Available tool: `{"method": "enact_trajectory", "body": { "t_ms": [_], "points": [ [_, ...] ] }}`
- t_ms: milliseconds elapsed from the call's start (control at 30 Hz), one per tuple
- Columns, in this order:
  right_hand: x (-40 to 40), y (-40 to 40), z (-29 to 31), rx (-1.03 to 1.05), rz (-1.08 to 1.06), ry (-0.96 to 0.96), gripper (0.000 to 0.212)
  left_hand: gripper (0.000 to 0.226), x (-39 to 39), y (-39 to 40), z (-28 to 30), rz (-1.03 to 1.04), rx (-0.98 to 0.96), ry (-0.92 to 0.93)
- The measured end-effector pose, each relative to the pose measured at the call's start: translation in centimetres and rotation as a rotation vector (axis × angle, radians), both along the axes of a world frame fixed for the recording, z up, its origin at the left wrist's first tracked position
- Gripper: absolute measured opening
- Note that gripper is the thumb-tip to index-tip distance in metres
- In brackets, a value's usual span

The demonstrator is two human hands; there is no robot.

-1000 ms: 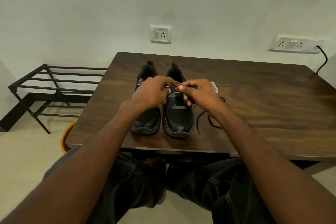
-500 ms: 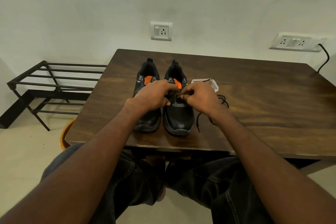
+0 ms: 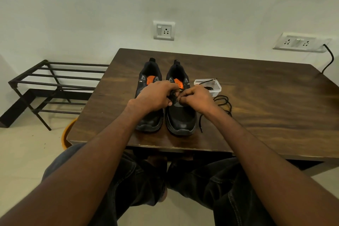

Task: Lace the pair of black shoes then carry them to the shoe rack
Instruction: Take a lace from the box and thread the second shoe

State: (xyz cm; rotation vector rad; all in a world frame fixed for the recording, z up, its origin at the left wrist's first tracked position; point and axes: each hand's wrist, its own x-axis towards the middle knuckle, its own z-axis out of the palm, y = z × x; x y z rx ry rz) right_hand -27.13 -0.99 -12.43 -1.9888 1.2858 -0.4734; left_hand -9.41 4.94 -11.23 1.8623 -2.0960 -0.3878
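Change: both hands are now lower on the right shoe, its orange tongue uncovered.
Left hand: curled on the eyelet area.
Right hand: the lace end seems pinched.
Shoes: on the table.
Meaning: lacing is only begun.

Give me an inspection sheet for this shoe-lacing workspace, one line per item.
Surface: dark wooden table, against the wall.
Job's things: left shoe and right shoe side by side, toes toward the person; loose black lace lies right of the right shoe; shoe rack stands on the floor left of the table.
Clutter: clear plastic container behind the lace, holding something dark.
Hands: left hand grips the right shoe's eyelet area; right hand pinches there, apparently a lace end, too small to confirm.
Cables: black cable from the right wall socket.
Surroundings: wall socket; orange object under the table's left edge.
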Motion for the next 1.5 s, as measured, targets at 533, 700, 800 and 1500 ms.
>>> {"method": "enact_trajectory", "body": {
  "t_ms": [533, 700, 800, 1500],
  "points": [
    [0.9, 0.0, -0.3, -0.041, -0.096, 0.111, 0.014, 0.035, -0.4, 0.3, -0.3, 0.026, -0.04, 0.042],
    [1.1, 0.2, -0.2, -0.053, -0.118, 0.114, 0.011, 0.034, -0.3, 0.2, -0.3, 0.033, -0.045, 0.038],
    [1.2, 0.0, 0.0, 0.061, -0.121, 0.059, 0.01, 0.032, -0.3, 0.2, -0.2, 0.04, -0.05, 0.046],
    [1.6, 0.4, 0.2, 0.205, -0.163, -0.047, 0.011, 0.04, -0.3, 0.7, 0.4, 0.031, -0.035, 0.068]
  ]
}}
